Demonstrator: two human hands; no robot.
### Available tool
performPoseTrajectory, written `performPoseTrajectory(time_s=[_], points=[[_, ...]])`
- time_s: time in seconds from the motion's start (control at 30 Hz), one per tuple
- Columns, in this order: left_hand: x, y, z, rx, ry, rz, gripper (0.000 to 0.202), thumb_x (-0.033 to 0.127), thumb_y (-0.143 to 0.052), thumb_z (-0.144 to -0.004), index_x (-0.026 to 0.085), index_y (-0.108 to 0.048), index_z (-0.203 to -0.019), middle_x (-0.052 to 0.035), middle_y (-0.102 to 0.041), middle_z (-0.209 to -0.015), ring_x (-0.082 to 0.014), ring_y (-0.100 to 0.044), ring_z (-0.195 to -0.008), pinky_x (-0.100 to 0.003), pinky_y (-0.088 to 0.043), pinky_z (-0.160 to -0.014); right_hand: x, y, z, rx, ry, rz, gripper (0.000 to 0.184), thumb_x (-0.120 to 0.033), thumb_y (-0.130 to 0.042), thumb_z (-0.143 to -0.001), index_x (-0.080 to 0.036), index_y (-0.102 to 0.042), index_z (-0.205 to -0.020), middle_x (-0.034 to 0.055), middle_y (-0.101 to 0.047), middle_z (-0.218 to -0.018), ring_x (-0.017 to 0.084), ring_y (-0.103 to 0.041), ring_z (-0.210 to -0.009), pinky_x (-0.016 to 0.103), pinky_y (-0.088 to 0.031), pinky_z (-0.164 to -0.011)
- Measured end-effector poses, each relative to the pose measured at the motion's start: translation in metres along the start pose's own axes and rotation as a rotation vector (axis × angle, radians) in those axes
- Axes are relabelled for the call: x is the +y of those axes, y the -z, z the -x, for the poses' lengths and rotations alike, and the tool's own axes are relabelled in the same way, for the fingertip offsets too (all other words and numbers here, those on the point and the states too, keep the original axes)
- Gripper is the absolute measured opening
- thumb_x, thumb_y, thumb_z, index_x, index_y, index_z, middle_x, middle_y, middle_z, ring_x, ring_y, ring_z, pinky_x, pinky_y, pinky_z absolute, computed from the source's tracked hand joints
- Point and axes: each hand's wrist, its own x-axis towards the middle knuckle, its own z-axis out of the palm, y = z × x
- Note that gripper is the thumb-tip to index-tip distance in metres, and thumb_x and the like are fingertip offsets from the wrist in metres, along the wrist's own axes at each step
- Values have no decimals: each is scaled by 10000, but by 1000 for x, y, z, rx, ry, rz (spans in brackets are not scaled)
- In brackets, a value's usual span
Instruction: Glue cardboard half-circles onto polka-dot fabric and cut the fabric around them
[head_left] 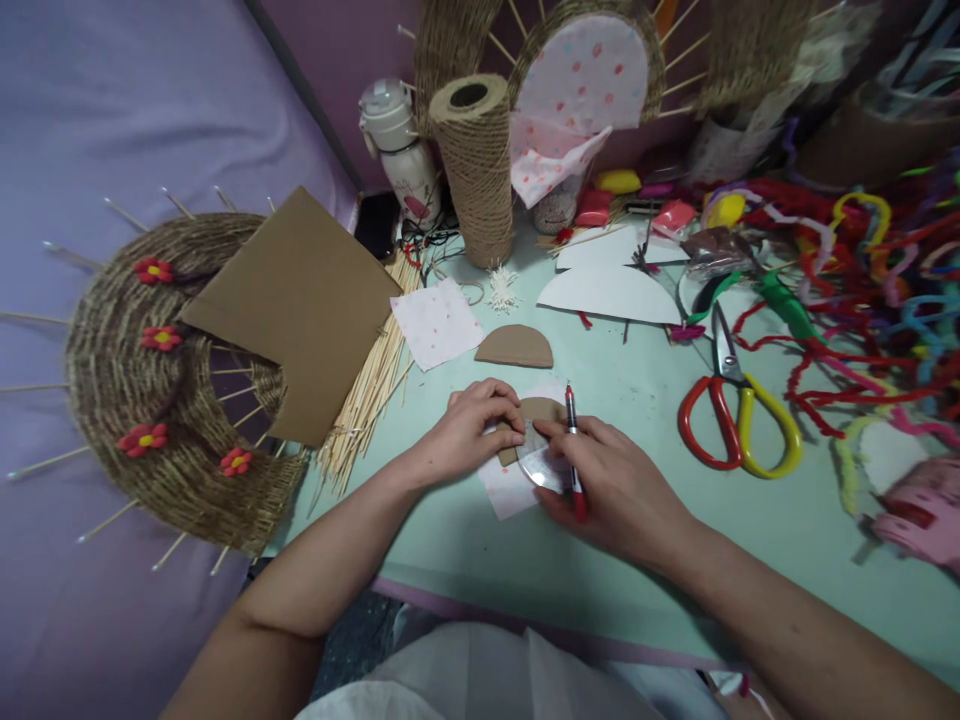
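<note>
My left hand (482, 428) has its fingers curled together, pressing the left edge of a clear protractor (541, 466) against a brown cardboard piece (543, 408). Under these lies pink dotted fabric (510, 495). My right hand (600, 475) grips a red pen (571, 415), cap end toward me, while its fingertips also touch the protractor's right side. Just beyond my hands rests a half-round cardboard cutout (516, 346). A square of dotted fabric (437, 322) lies behind my left hand. The fingers partly cover the cardboard under the protractor.
Red-and-yellow scissors (739, 400) lie right of my hands, near tangled pipe cleaners (817, 330). Bamboo sticks (367, 400) and a cardboard sheet (300, 300) are left, over a woven twine arch (142, 370). A twine roll (474, 170), bottle (397, 150) and white half-round pieces (611, 292) stand behind.
</note>
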Motion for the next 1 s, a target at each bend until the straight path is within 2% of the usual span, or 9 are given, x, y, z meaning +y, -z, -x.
performPoseTrajectory(time_s=[0.33,0.8,1.0], points=[[-5,0,0,-2,-10,12,64,278,-597,-884,238,-607,-933,-37,-607,-1109,-217,-532,-1102,-404,-351,-989,0,-1,0,3,11,24,390,-239,-662,-767,-97,-579,-1121,147,-711,-958,334,-612,-984,427,-536,-755],[-1,2,0,-8,-18,-7,58,282,-597,-895,237,-585,-929,-29,-606,-1101,-211,-527,-1100,-388,-336,-979,-1,0,2,-20,-1,22,342,-231,-629,-792,-130,-571,-1114,146,-711,-1014,324,-608,-1009,421,-530,-761],[-2,1,0,0,-20,4,62,280,-601,-886,239,-587,-929,-26,-606,-1097,-207,-531,-1107,-392,-333,-996,0,-1,2,-29,-8,7,250,-234,-640,-799,-144,-588,-1027,148,-705,-1003,329,-589,-1034,428,-527,-759]])
